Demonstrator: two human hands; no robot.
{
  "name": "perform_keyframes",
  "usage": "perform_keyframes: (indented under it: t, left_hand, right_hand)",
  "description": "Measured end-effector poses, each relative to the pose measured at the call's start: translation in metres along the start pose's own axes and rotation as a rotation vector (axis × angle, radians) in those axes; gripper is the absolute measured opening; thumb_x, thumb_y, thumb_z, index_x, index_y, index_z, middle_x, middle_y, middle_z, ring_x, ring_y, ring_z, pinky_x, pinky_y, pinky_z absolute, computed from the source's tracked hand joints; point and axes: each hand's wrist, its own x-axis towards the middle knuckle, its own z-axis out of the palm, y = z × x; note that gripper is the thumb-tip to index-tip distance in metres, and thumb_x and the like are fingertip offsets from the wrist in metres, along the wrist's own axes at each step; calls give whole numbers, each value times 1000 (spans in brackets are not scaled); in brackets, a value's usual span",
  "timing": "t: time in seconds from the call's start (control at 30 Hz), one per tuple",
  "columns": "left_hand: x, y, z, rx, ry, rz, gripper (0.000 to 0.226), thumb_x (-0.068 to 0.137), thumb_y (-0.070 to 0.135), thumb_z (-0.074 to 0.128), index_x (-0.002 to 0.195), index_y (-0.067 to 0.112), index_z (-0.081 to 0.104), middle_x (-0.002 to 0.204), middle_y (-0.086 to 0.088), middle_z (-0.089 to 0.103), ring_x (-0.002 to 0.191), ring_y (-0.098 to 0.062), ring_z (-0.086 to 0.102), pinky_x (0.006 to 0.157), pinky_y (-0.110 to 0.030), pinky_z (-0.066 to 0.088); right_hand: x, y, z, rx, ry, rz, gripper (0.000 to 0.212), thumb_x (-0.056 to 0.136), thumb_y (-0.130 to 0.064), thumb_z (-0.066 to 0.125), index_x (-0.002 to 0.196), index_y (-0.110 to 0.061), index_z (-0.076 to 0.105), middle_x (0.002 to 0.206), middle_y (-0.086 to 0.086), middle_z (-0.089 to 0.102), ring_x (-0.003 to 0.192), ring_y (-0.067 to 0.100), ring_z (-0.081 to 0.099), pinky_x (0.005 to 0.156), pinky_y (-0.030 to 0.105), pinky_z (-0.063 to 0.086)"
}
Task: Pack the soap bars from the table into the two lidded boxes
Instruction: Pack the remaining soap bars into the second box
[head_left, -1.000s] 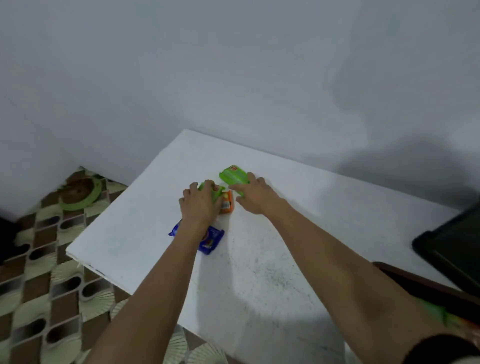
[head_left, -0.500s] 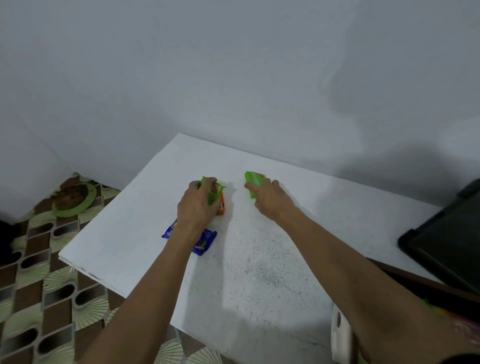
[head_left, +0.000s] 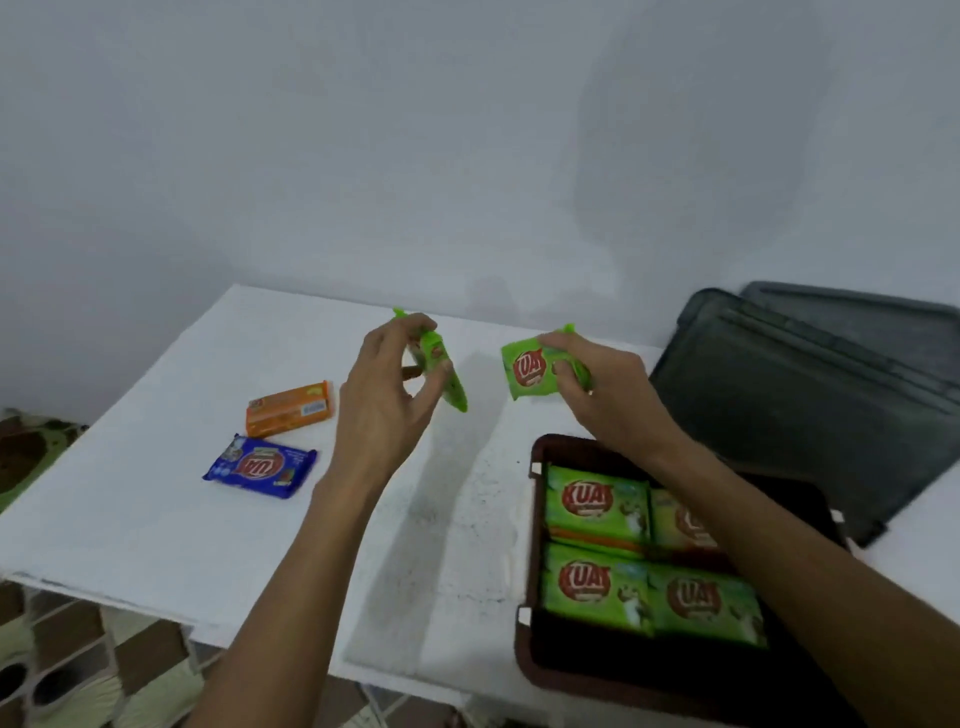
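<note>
As my left hand (head_left: 379, 410) pinched one soap bar (head_left: 439, 364) and my right hand (head_left: 613, 400) gripped a second bar (head_left: 524, 371) above the table (head_left: 156, 493), both seemed light, stiff, slick-wrapped, best held across flat faces.

Soft, rather dim indoor light with a cool grey-blue cast. It seems to come from behind the viewer and from the left: a broad faint shadow lies on the wall (head_left: 701, 171) at far right, and a soft grey band crosses the middle of the table (head_left: 156, 519) toward its near edge. The left soap (head_left: 441, 374) is streaked by motion; the right soap (head_left: 527, 366) keeps readable print. The packed soaps (head_left: 592, 499) in the box (head_left: 524, 644) and the lids (head_left: 805, 405) at right are smeared. The table's edges bow with wide-angle distortion; the floor (head_left: 62, 670) at near left is blurred.
</note>
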Motion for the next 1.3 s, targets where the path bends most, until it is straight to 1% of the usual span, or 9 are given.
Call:
perform_keyframes:
  t: [0.2, 0.37, 0.53, 0.67, 0.83, 0.93, 1.13, 1.23, 1.3]
  left_hand:
    - [-41, 50, 26, -491, -134, -149, 37, 90, 1, 61, 117, 25, 58, 112, 2, 63, 88, -19, 68, 69, -24, 54]
    - [-74, 59, 58, -735, -194, -303, 42, 87, -16, 54, 120, 10, 56, 114, -7, 66, 99, -20, 67, 83, -40, 58]
    - [-94, 57, 76, -771, -204, -387, 44, 88, -13, 55, 122, 14, 57, 113, 0, 68, 103, -20, 67, 82, -35, 58]
    - [-96, 58, 77, -752, -208, -381, 44, 89, -12, 54, 123, 16, 56, 116, -2, 67, 105, -19, 66, 85, -36, 57]
    - [-96, 59, 78, -737, -220, -383, 44, 90, -11, 54, 123, 17, 56, 118, -2, 66, 106, -17, 66, 84, -34, 57]
    - [-96, 60, 77, -726, -229, -373, 43, 90, -11, 54, 124, 17, 56, 118, 0, 65, 106, -14, 65, 84, -31, 57]
    - [-97, 65, 75, -721, -263, -358, 44, 91, -13, 51, 126, 13, 54, 119, 0, 63, 103, -8, 65, 77, -23, 55]
    - [-101, 68, 73, -759, -282, -371, 44, 91, -12, 51, 125, 15, 55, 114, 3, 66, 100, -10, 67, 76, -25, 56]
    - [-105, 71, 74, -804, -313, -387, 44, 92, -10, 52, 126, 17, 55, 114, -1, 67, 100, -17, 68, 77, -30, 57]
  right_hand:
    - [-102, 5, -82, 216, 0, 214, 30, 95, -21, 58, 119, -39, 61, 88, 11, 72, 72, 35, 68, 61, 48, 57]
    - [-160, 0, -93, 561, -86, 370, 27, 94, -9, 58, 116, -23, 66, 107, 5, 69, 94, 17, 71, 70, 28, 61]
    - [-189, 8, -64, 598, -262, 456, 27, 96, -12, 57, 117, -27, 64, 75, 23, 54, 66, 30, 64, 74, 39, 61]
    - [-187, 15, -47, 792, -396, 644, 31, 98, -5, 51, 125, -17, 58, 128, 28, 55, 107, 24, 67, 87, 43, 58]
    - [-176, 15, -35, 480, -506, 576, 38, 96, -18, 58, 133, -18, 56, 143, 8, 46, 114, 22, 63, 82, 35, 60]
    - [-172, 13, -32, 147, -510, 408, 40, 96, -28, 58, 135, -22, 55, 132, 6, 59, 83, 9, 69, 79, 28, 56]
    - [-171, 10, -38, -178, -480, 251, 36, 94, -44, 53, 129, -34, 55, 106, -6, 69, 92, 12, 66, 76, 35, 55]
    - [-165, 6, -48, -17, -181, 268, 9, 95, -33, 55, 91, -26, 59, 59, -10, 58, 55, -1, 58, 53, 21, 46]
    - [-159, 3, -55, 221, -5, 374, 10, 94, -22, 60, 88, -19, 53, 56, 0, 55, 49, 6, 52, 49, 23, 43]
